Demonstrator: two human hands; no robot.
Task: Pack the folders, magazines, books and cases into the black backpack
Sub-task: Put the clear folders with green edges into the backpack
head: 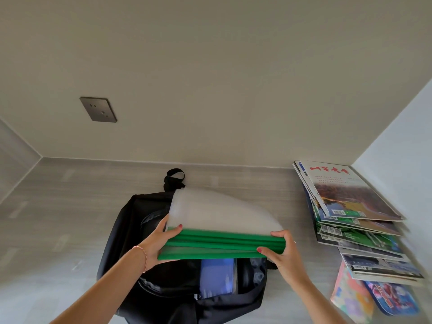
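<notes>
Both hands are clamped on a stack of clear folders (pixel 224 220) with green spines: left hand (pixel 156 242) grips the left end, thumb on top, and right hand (pixel 284 251) pinches the right end. The stack is held flat, right above the open black backpack (pixel 149 288), which lies on the pale wood-look floor (pixel 46 218). Something blue (pixel 217 278) is already sitting inside the bag. Off to the right, a messy fanned pile of magazines (pixel 350 213) sits near the wall, with a couple of colourful cases (pixel 374 298) just beside it, partly under the pile.
</notes>
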